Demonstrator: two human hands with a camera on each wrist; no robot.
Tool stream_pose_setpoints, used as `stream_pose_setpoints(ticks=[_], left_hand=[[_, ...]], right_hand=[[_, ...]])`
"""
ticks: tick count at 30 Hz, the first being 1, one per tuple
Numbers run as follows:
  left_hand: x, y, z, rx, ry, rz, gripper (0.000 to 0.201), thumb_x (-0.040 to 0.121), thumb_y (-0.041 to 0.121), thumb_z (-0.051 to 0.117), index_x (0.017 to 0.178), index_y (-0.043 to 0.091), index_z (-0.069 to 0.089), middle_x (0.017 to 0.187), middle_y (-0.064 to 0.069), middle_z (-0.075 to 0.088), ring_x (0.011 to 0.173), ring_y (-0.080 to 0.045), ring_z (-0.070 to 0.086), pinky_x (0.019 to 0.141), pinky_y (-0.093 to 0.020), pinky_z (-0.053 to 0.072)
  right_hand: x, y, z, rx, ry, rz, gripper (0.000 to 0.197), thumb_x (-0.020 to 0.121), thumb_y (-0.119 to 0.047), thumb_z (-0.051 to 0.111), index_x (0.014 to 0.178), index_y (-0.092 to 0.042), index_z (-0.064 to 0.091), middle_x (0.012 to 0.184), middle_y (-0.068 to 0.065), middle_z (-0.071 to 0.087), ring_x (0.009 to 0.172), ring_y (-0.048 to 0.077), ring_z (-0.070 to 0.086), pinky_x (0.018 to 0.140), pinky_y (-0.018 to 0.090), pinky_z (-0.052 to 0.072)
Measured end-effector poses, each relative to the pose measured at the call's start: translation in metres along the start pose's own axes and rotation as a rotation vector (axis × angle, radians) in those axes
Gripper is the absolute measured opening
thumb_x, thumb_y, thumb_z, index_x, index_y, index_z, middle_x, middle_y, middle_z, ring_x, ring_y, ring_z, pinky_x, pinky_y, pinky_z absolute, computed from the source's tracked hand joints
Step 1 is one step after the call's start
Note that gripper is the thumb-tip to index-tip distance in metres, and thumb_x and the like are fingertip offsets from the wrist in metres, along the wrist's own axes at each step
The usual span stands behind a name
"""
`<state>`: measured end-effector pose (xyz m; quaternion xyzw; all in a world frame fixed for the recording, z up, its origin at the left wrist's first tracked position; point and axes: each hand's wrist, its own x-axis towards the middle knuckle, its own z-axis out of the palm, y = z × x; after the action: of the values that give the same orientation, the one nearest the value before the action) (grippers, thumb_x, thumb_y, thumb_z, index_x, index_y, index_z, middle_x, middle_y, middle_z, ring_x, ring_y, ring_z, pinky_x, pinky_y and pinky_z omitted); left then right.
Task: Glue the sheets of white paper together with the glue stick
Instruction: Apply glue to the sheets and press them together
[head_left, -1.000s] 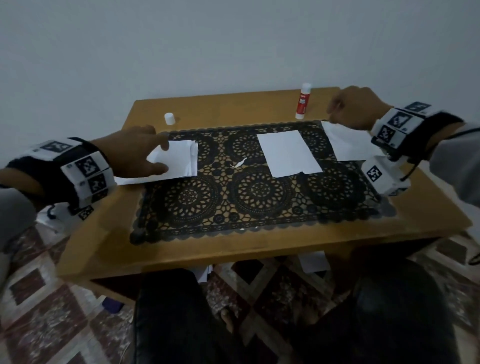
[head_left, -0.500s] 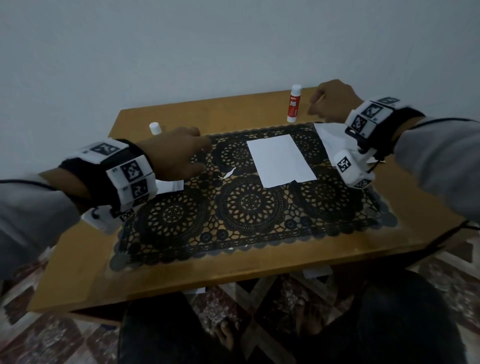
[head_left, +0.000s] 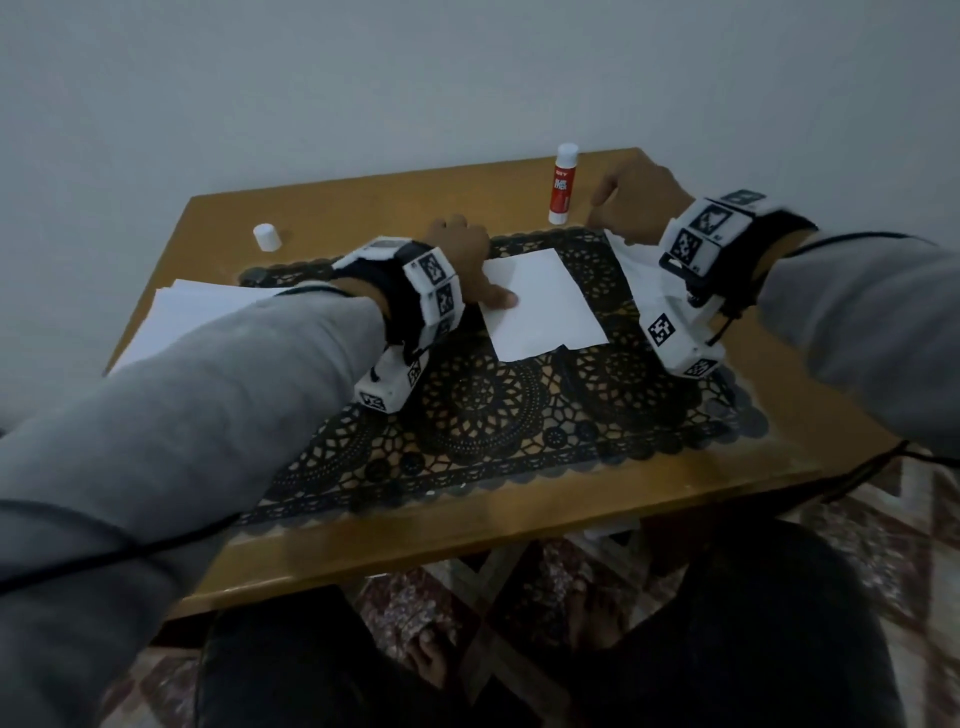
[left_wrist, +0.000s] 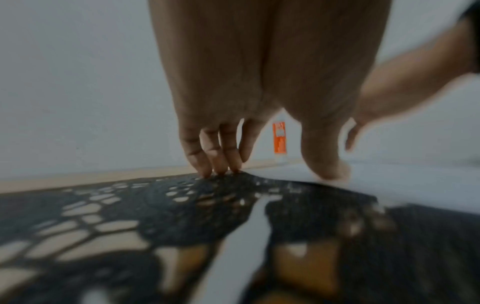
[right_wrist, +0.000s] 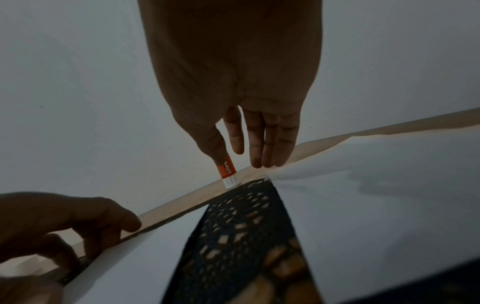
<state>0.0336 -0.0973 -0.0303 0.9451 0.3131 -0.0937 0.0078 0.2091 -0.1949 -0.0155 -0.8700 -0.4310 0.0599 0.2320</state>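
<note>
White paper sheet (head_left: 540, 304) lies mid-mat under your left hand (head_left: 460, 260), thumb flat on its left edge, while your right hand (head_left: 636, 200) hovers loose-fingered, holding nothing, beside the upright red-and-white glue stick (head_left: 562, 184) near the wooden table's (head_left: 332, 208) far edge.

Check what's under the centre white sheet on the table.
The centre sheet lies on the black lace mat, which covers the wooden table. Anything directly beneath the sheet is hidden.
</note>
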Motion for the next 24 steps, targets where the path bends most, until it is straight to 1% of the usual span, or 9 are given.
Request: stream_pose_setpoints(ticks=[2,3,5,7,9,12,16,22,24], left_hand=[[0.006,0.0,-0.006,-0.107,-0.052,-0.004,0.052,0.073,0.06,0.069,0.075,0.013,0.047,0.071,-0.003,0.043,0.068,-0.018,0.044,0.057,-0.03,0.032],[0.008,0.0,-0.009,-0.165,-0.086,-0.005,0.051,0.073,0.055,0.073,0.069,0.012,0.045,0.067,-0.002,0.043,0.061,-0.016,0.042,0.051,-0.029,0.028],[0.01,0.0,-0.011,-0.258,-0.119,-0.011,0.039,0.076,0.041,0.076,0.082,0.007,0.057,0.08,-0.008,0.054,0.071,-0.021,0.051,0.053,-0.028,0.032],[0.012,-0.001,-0.01,-0.297,-0.058,-0.029,0.044,0.08,0.028,0.074,0.114,0.006,0.057,0.113,-0.014,0.056,0.102,-0.027,0.055,0.073,-0.031,0.041],[0.003,-0.006,-0.016,-0.312,0.055,-0.026,0.049,0.082,0.018,0.071,0.126,0.006,0.052,0.128,-0.013,0.052,0.114,-0.029,0.051,0.083,-0.033,0.039],[-0.016,-0.018,-0.036,-0.426,0.127,0.02,0.037,0.076,0.007,0.071,0.11,0.013,0.056,0.108,-0.009,0.059,0.098,-0.025,0.055,0.074,-0.031,0.045],[-0.051,-0.035,-0.062,-0.773,-0.024,0.104,0.035,0.078,-0.008,0.068,0.101,0.011,0.053,0.082,-0.015,0.061,0.073,-0.023,0.056,0.058,-0.029,0.051],[-0.069,-0.042,-0.053,-0.292,-0.167,0.172,0.024,0.079,0.002,0.07,0.099,0.007,0.057,0.08,-0.005,0.062,0.071,-0.019,0.052,0.068,-0.028,0.044],[-0.071,-0.037,-0.038,-0.201,-0.176,0.217,0.024,0.08,0.006,0.07,0.101,0.004,0.058,0.083,-0.005,0.06,0.075,-0.022,0.054,0.069,-0.03,0.044]], right_hand=[[-0.002,0.001,-0.001,0.003,-0.012,-0.003,0.024,0.08,-0.007,0.065,0.102,0.004,0.067,0.108,0.02,0.066,0.093,0.033,0.064,0.084,0.043,0.055],[-0.002,0.002,-0.003,0.004,-0.014,0.0,0.026,0.08,-0.008,0.065,0.103,0.005,0.066,0.109,0.021,0.066,0.092,0.033,0.063,0.084,0.044,0.054],[-0.003,0.004,-0.005,-0.001,-0.008,-0.007,0.029,0.081,-0.01,0.065,0.105,0.006,0.065,0.11,0.023,0.065,0.092,0.032,0.063,0.084,0.044,0.054],[-0.004,0.005,-0.007,-0.004,-0.009,-0.021,0.03,0.08,-0.012,0.067,0.105,0.005,0.065,0.111,0.021,0.065,0.095,0.033,0.063,0.083,0.046,0.054],[-0.005,0.006,-0.01,-0.007,-0.003,-0.034,0.029,0.079,-0.015,0.071,0.104,0.001,0.067,0.111,0.017,0.065,0.095,0.03,0.063,0.083,0.045,0.056],[-0.007,0.009,-0.014,-0.007,0.006,-0.045,0.029,0.079,-0.017,0.071,0.104,-0.002,0.068,0.111,0.013,0.066,0.091,0.025,0.062,0.083,0.041,0.055],[-0.008,0.007,-0.016,0.002,0.021,-0.041,0.033,0.08,-0.013,0.07,0.109,0.002,0.065,0.112,0.015,0.065,0.082,0.023,0.057,0.074,0.035,0.051],[-0.004,-0.001,-0.009,0.022,0.005,0.028,0.052,0.076,-0.021,0.07,0.117,0.007,0.056,0.12,0.026,0.059,0.09,0.035,0.062,0.086,0.051,0.052],[0.0,-0.006,-0.004,0.068,0.003,0.05,0.058,0.078,-0.024,0.073,0.123,0.006,0.052,0.126,0.025,0.056,0.102,0.039,0.061,0.081,0.046,0.051]])
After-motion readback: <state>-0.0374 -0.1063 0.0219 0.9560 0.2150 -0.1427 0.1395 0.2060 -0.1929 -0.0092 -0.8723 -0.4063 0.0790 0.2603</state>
